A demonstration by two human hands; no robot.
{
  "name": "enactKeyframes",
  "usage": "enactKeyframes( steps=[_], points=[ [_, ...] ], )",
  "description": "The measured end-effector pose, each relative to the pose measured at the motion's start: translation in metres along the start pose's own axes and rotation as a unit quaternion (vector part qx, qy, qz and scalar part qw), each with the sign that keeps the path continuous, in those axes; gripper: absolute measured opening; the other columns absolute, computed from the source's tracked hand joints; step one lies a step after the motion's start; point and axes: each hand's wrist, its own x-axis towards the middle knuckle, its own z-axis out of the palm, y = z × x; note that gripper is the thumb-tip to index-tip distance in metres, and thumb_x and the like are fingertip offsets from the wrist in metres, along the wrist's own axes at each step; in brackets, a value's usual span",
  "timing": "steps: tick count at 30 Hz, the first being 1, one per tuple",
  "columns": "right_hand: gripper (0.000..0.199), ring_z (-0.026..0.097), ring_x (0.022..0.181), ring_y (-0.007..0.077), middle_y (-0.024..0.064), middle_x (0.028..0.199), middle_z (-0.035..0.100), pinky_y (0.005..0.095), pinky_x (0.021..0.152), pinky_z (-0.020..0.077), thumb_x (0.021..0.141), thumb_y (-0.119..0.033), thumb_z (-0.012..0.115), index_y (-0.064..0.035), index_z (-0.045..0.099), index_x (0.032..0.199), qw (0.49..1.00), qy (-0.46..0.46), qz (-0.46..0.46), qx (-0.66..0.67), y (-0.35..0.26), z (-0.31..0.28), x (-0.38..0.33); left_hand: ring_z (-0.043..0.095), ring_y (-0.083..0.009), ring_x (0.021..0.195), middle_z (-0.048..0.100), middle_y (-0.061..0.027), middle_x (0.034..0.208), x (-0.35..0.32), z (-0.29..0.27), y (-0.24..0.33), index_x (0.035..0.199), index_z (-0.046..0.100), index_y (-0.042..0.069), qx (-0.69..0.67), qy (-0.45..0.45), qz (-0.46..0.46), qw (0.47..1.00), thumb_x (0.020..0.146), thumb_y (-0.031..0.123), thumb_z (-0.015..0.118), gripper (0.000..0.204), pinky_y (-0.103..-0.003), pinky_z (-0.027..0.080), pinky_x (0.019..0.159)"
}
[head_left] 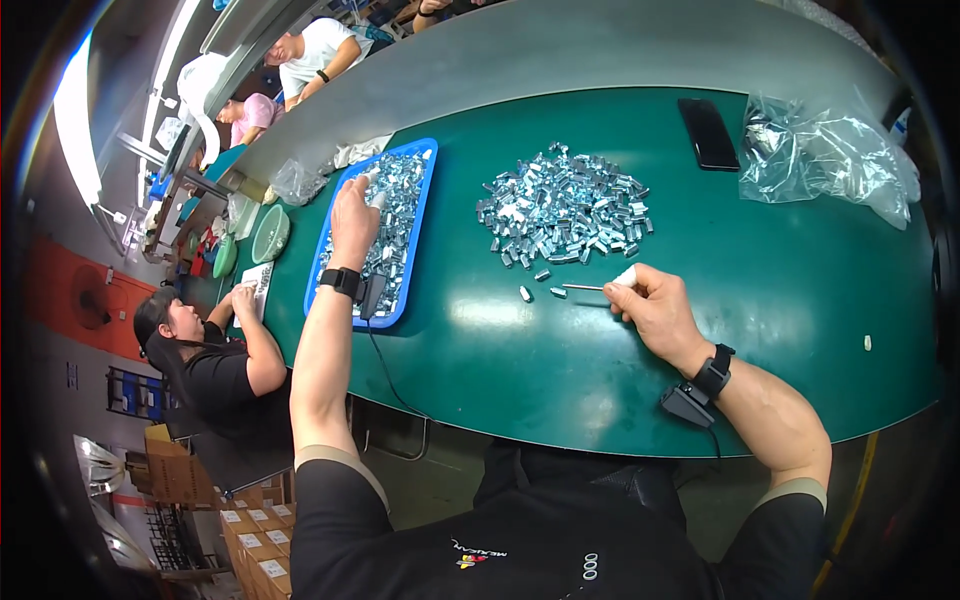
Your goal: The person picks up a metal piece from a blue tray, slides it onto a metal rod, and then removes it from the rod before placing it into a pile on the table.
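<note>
My left hand (354, 222) is over a blue tray (402, 300) filled with small shiny metal pieces (398, 215). White covers sit on its fingertips, the thumb and forefinger look apart, and I see nothing held between them. My right hand (655, 315) is closed round a thin metal rod (583, 287), which points left just above the green table. A white cover shows on one of its fingers too. Close to the rod's tip lies a loose metal piece (558, 292), with two more beside it. Beyond them spreads a large heap of the same pieces (565, 205).
A black phone (708, 134) and a clear plastic bag (830, 160) lie at the far right of the green table (470, 370). Left of the tray are a green bowl (270, 235) and a seated co-worker (225, 365). A grey panel (600, 55) borders the far edge. A cable (385, 370) hangs from my left wrist.
</note>
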Motion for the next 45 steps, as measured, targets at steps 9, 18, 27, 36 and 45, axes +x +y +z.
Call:
enactKeyframes(
  steps=[9, 18, 27, 36, 45],
  points=[
    [0.018, 0.057, 0.067, 0.0054, 0.0001, 0.075, 0.066, 0.0228, 0.059, 0.0449, 0.098, -0.018, 0.07, -0.0033, 0.067, 0.087, 1.0, -0.008, 0.005, -0.015, -0.001, 0.001, 0.0, 0.064, -0.0346, 0.089, 0.064, -0.0127, 0.094, -0.024, 0.059, 0.077, 0.117, 0.07, 0.008, -0.079, -0.133, 0.21, 0.965, 0.086, 0.009, 0.075, 0.031, -0.042, 0.052, 0.081],
    [0.018, 0.056, 0.067, 0.0051, -0.0003, 0.075, 0.066, 0.023, 0.059, 0.0445, 0.098, -0.018, 0.07, -0.0031, 0.068, 0.088, 1.0, -0.014, 0.005, -0.01, -0.001, 0.001, -0.001, 0.063, -0.0311, 0.082, 0.061, -0.011, 0.087, -0.071, 0.029, 0.085, 0.092, 0.066, 0.004, -0.079, -0.155, 0.117, 0.978, 0.084, 0.013, 0.079, 0.018, -0.041, 0.051, 0.072],
    [0.016, 0.056, 0.067, 0.0052, -0.0003, 0.076, 0.066, 0.0233, 0.059, 0.0441, 0.097, -0.017, 0.07, -0.0028, 0.069, 0.088, 1.0, -0.028, -0.011, 0.007, -0.001, -0.001, 0.003, 0.063, -0.0295, 0.078, 0.063, -0.0096, 0.085, -0.124, 0.013, 0.169, 0.085, 0.062, 0.005, -0.283, -0.158, 0.16, 0.932, 0.078, 0.01, 0.083, 0.023, -0.04, 0.05, 0.066],
    [0.016, 0.055, 0.065, 0.0048, -0.0013, 0.072, 0.065, 0.0234, 0.057, 0.0428, 0.094, -0.014, 0.071, -0.0011, 0.068, 0.086, 0.996, -0.011, -0.048, -0.074, -0.004, 0.002, -0.003, 0.064, -0.0304, 0.08, 0.063, -0.01, 0.085, -0.129, 0.021, 0.195, 0.086, 0.061, 0.005, -0.228, -0.121, 0.264, 0.929, 0.078, 0.012, 0.083, 0.024, -0.04, 0.052, 0.069],
    [0.015, 0.056, 0.064, 0.005, -0.0003, 0.072, 0.065, 0.0226, 0.057, 0.0442, 0.095, -0.013, 0.071, -0.0008, 0.069, 0.087, 0.999, -0.011, -0.014, -0.027, -0.005, 0.003, -0.002, 0.064, -0.0306, 0.079, 0.063, -0.0102, 0.084, -0.127, 0.015, 0.199, 0.088, 0.061, 0.005, -0.257, -0.154, 0.259, 0.918, 0.08, 0.013, 0.081, 0.024, -0.041, 0.052, 0.069]
  ],
)
